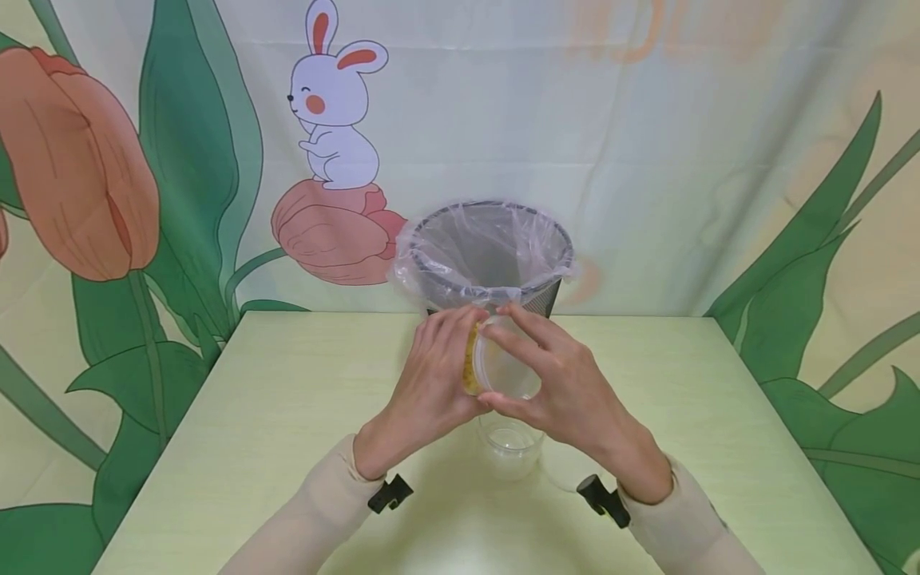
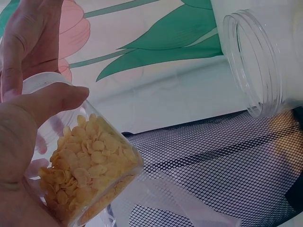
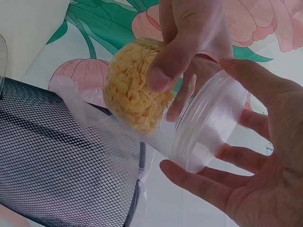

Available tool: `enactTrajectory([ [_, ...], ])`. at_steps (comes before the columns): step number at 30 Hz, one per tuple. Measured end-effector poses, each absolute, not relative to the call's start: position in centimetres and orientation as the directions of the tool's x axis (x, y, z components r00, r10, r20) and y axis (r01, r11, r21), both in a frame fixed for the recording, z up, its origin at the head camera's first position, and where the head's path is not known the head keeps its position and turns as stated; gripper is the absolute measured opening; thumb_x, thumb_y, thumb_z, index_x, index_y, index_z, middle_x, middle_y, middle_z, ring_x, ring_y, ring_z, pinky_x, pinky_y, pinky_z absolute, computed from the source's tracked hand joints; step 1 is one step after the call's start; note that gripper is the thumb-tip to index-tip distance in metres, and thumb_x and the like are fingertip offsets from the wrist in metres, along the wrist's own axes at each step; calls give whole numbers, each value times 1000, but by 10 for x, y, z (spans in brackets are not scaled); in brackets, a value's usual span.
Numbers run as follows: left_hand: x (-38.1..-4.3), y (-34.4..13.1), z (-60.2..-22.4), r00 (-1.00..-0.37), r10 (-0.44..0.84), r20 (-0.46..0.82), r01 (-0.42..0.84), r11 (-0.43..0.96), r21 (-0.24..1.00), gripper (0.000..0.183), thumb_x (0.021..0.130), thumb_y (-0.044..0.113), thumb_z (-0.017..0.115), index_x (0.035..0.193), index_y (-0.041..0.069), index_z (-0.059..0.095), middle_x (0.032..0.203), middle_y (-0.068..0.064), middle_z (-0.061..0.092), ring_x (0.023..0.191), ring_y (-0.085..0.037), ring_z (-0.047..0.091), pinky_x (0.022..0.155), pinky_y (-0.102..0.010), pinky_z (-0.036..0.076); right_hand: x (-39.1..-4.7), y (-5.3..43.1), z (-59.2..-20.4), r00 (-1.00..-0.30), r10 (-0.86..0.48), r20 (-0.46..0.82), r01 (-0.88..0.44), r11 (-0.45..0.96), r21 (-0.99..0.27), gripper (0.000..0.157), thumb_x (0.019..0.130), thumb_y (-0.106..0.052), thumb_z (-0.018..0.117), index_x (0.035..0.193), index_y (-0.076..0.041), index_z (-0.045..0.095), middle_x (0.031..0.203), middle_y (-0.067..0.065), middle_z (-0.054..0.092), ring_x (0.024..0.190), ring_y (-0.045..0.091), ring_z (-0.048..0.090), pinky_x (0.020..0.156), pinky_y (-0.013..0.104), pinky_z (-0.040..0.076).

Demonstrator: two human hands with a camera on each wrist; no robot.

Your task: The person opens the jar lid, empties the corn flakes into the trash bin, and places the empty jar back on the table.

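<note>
My left hand (image 1: 438, 363) grips a clear plastic jar (image 2: 102, 156), tilted on its side above the table, with pale yellow flakes (image 3: 135, 85) lying toward its bottom. The thumb (image 2: 57, 101) lies along the jar's wall. At the other end, the fingers of my right hand (image 1: 568, 375) are spread round the rim of a translucent white lid (image 3: 208, 125), which sits at the jar's mouth. Below the hands, an open clear jar (image 1: 512, 439) stands on the table, its threaded neck (image 2: 255, 71) showing in the left wrist view.
Behind the hands stands a black mesh bin (image 1: 542, 299) with a thin clear plastic bag (image 1: 413, 267) folded over its rim. A faint clear disc (image 1: 568, 471) lies on the pale table (image 1: 287, 399) right of the standing jar. A printed cloth (image 1: 647, 160) hangs at the back.
</note>
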State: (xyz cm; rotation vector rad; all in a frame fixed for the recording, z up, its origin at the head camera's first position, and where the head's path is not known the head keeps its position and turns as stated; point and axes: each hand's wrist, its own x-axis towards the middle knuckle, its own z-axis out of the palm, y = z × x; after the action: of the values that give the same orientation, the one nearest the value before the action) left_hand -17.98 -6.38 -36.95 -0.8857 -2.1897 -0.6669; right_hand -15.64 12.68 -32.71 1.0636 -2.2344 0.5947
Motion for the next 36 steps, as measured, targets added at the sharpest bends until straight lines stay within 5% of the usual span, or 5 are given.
enactTrajectory([
  [21, -185, -69, -367, -575, 470, 669, 782, 556, 282, 94, 56, 23, 93, 137, 7, 46, 131, -7, 57, 119, -27, 48, 99, -45, 45, -152, 132, -329, -466, -607, 644, -822, 566, -61, 65, 69, -25, 90, 127, -15, 64, 140, 18, 56, 128, 36, 55, 102, 48, 50],
  [30, -183, -78, -364, -621, 527, 580, 779, 497, 382, 91, 59, 25, 90, 138, 11, 46, 135, -2, 55, 128, -24, 46, 104, -45, 43, -151, 132, -324, -349, -729, 589, -890, 455, 34, 57, 71, -19, 87, 123, -19, 64, 143, 11, 53, 133, 30, 47, 101, 40, 51],
  [36, -180, -83, -364, -664, 558, 498, 747, 459, 481, 99, 60, 28, 90, 145, 19, 40, 138, 7, 51, 131, -17, 43, 106, -45, 43, -148, 131, -317, -296, -810, 505, -912, 398, 103, 56, 72, -15, 86, 122, -21, 62, 142, 9, 50, 138, 30, 42, 114, 36, 40],
])
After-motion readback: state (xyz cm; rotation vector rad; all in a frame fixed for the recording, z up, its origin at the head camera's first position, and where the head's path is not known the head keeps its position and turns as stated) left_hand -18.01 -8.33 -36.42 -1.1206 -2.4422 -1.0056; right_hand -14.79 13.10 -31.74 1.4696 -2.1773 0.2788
